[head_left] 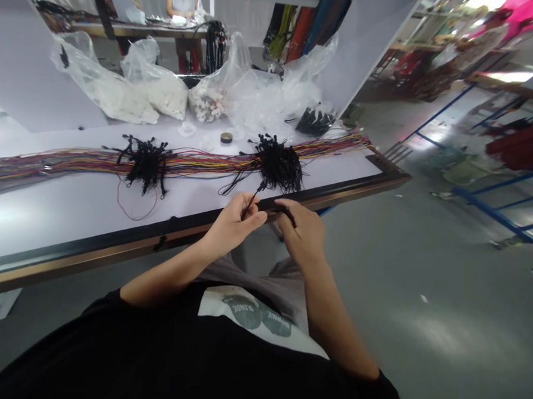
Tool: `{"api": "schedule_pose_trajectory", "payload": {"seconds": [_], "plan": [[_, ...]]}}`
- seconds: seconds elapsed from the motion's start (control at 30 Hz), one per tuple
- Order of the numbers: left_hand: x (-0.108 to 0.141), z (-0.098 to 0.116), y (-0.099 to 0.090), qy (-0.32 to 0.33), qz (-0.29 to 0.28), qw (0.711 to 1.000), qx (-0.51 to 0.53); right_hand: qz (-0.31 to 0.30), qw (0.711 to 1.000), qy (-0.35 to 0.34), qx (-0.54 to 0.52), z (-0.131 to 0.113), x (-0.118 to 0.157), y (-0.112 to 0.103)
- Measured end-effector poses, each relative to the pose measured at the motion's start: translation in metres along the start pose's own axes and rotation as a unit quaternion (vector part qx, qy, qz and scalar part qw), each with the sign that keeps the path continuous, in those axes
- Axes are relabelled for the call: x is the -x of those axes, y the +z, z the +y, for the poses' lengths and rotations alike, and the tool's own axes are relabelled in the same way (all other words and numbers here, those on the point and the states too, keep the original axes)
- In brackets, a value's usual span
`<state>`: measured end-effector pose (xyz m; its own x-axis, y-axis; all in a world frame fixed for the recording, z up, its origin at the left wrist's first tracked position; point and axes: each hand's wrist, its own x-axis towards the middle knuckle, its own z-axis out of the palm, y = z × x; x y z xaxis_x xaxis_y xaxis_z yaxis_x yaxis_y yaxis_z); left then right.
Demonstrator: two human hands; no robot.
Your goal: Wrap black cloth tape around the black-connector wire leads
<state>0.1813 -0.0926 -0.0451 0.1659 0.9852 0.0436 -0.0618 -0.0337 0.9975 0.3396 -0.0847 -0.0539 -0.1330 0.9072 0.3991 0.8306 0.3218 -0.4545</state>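
Note:
My left hand [236, 219] pinches a thin black cable [251, 203] whose small connector end [262, 186] points up towards the table. Close beside it, my right hand [303, 228] is curled round a dark, narrow strip or cable [287, 211]; its exact kind is not clear. Both hands are over the table's front edge, in front of my body. Just beyond them lies a tangled bunch of black connector leads [279, 164] on a long bundle of coloured wires [201, 161]. A second black bunch [146, 162] sits further left on the same wires.
Clear plastic bags of white parts [164, 96] line the back of the white table [195, 204]. A small roll of tape [225, 138] and a pile of black parts [315, 121] lie behind the wires. A blue-framed rack [493, 211] stands right, with a blurred person [471, 49] beyond.

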Motion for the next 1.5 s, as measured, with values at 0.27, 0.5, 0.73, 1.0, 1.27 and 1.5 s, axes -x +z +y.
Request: {"api": "schedule_pose_trajectory", "payload": {"seconds": [0.27,0.5,0.73,1.0,1.27,1.5], "plan": [[-0.006,-0.009,0.0,0.009,-0.029,0.999,0.038,0.01,0.976,0.055,-0.211,-0.016,0.012,-0.002],[-0.006,-0.018,0.001,0.08,0.001,0.997,-0.021,0.039,0.98,0.053,-0.188,-0.022,0.011,0.003],[-0.002,-0.017,0.002,0.093,0.007,0.992,-0.081,0.029,0.991,0.04,-0.128,-0.024,0.007,0.004],[0.0,-0.013,-0.001,0.118,0.01,0.985,-0.127,0.017,0.996,0.038,-0.073,-0.023,0.007,0.004],[-0.003,-0.013,-0.001,0.088,0.042,0.992,-0.083,-0.002,0.996,-0.018,0.083,-0.022,0.008,-0.002],[-0.007,-0.012,0.003,-0.072,-0.013,0.982,0.177,0.059,0.987,-0.11,0.103,-0.014,0.01,-0.009]]}}
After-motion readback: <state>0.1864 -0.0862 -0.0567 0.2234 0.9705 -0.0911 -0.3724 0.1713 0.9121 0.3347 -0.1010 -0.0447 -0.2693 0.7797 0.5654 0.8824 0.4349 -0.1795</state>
